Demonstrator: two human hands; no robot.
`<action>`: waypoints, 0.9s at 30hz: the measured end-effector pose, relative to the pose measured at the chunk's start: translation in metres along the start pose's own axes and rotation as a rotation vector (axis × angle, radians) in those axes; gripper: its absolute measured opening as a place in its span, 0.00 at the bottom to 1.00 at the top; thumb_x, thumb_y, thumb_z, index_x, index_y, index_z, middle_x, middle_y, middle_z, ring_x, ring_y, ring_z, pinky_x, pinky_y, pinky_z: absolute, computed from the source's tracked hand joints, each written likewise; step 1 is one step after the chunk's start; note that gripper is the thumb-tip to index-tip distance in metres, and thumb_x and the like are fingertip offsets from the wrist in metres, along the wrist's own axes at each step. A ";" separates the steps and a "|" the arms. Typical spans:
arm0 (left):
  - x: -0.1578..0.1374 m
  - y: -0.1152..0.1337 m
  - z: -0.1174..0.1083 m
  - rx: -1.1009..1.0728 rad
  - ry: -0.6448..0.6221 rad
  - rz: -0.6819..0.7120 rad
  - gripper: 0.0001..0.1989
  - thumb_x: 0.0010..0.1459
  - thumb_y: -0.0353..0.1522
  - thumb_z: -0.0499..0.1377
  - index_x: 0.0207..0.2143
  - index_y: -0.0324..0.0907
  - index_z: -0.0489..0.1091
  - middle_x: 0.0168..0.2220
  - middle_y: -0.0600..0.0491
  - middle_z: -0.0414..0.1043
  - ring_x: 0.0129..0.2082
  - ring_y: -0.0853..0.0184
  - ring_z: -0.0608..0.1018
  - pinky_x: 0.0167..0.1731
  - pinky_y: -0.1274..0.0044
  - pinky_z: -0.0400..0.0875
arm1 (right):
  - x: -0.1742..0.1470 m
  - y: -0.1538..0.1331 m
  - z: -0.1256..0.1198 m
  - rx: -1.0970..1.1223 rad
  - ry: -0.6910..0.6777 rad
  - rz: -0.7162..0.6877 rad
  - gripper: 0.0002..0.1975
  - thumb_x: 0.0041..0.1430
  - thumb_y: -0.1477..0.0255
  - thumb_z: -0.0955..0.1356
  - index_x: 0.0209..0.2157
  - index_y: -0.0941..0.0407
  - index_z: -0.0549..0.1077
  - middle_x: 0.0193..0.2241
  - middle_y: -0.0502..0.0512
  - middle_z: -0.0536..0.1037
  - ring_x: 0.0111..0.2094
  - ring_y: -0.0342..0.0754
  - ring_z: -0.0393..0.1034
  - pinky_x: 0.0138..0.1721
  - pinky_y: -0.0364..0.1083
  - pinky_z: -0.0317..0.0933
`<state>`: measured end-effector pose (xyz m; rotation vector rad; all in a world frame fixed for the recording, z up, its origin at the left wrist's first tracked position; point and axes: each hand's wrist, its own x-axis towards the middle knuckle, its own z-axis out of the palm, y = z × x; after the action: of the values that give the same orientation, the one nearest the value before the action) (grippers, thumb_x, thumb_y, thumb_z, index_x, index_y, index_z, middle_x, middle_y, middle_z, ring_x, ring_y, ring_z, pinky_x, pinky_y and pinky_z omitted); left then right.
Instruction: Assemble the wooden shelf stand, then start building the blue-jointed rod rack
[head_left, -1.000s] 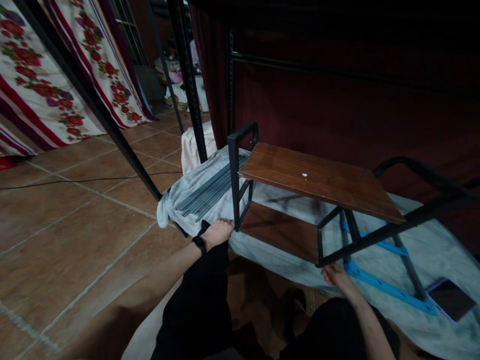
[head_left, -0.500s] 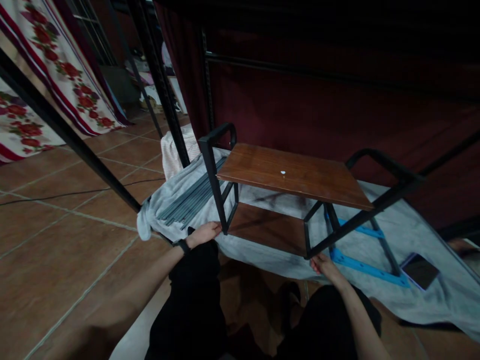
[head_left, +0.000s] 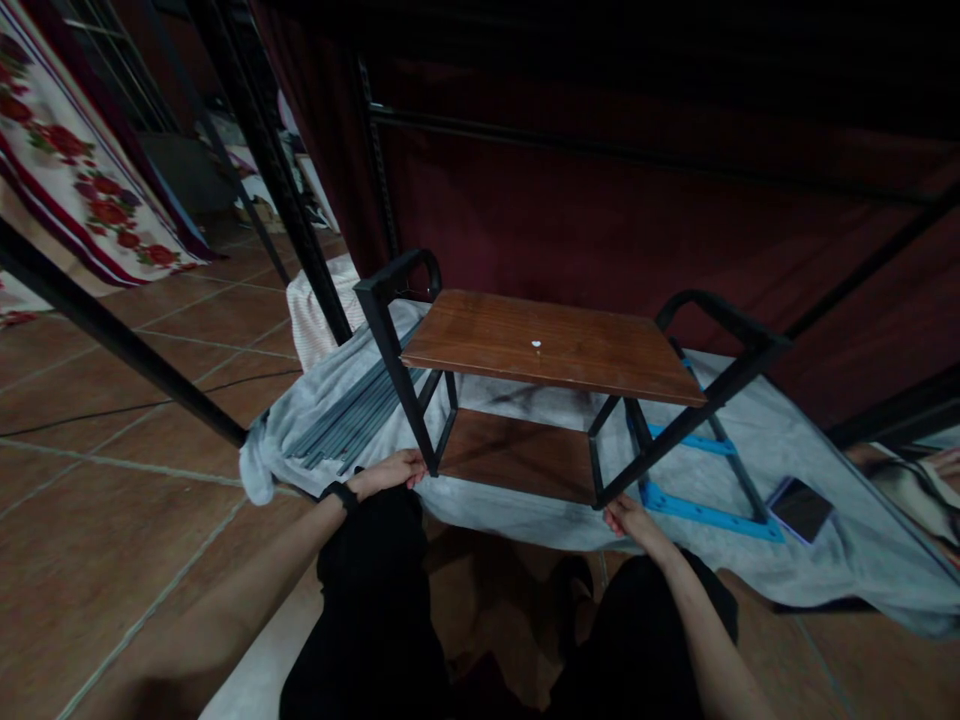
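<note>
A small two-tier shelf stands on the grey cloth in front of me, with a brown wood-grain upper board (head_left: 555, 345), a matching lower board (head_left: 517, 455) and black metal side frames (head_left: 394, 350). A small white mark shows on the upper board. My left hand (head_left: 394, 470), with a dark band at the wrist, is closed at the front lower corner of the left frame. At the opposite front corner, the fingers of my right hand (head_left: 630, 520) are curled against the foot of the right frame. Some fingertips are hidden at both corners.
Several thin grey rods (head_left: 352, 420) lie left of the shelf. To the right are a blue-and-black frame piece (head_left: 712, 515) and a phone (head_left: 801, 508). Black metal posts (head_left: 277, 170) rise around the cloth-covered surface (head_left: 862, 560). A dark cable (head_left: 150, 405) crosses the tiled floor.
The whole view has shifted, so the shelf and my hands appear further left. Both hands stay at the same lower corners of the shelf.
</note>
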<state>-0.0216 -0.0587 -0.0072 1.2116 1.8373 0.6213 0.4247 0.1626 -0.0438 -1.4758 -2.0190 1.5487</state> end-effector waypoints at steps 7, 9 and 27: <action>0.002 -0.004 0.000 -0.090 -0.020 -0.048 0.11 0.48 0.40 0.57 0.26 0.42 0.63 0.22 0.56 0.64 0.21 0.71 0.66 0.26 0.77 0.62 | -0.003 -0.003 0.001 -0.010 0.006 0.006 0.12 0.57 0.61 0.62 0.25 0.52 0.63 0.19 0.50 0.68 0.20 0.44 0.61 0.22 0.43 0.59; 0.002 -0.003 -0.001 -0.095 -0.037 -0.059 0.13 0.48 0.42 0.58 0.26 0.42 0.62 0.22 0.56 0.64 0.21 0.71 0.66 0.26 0.77 0.62 | -0.002 -0.002 0.000 -0.008 -0.002 0.007 0.12 0.57 0.61 0.63 0.24 0.52 0.64 0.20 0.50 0.69 0.21 0.44 0.61 0.23 0.43 0.59; -0.006 0.014 -0.005 -0.106 -0.051 -0.074 0.17 0.49 0.45 0.61 0.24 0.41 0.63 0.21 0.55 0.66 0.23 0.69 0.70 0.26 0.77 0.63 | -0.002 -0.004 0.000 0.034 0.001 0.062 0.10 0.57 0.62 0.63 0.26 0.52 0.63 0.18 0.49 0.69 0.19 0.43 0.61 0.22 0.42 0.58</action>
<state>-0.0178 -0.0582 0.0086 1.0754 1.7762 0.6323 0.4233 0.1614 -0.0401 -1.5400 -1.9533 1.5972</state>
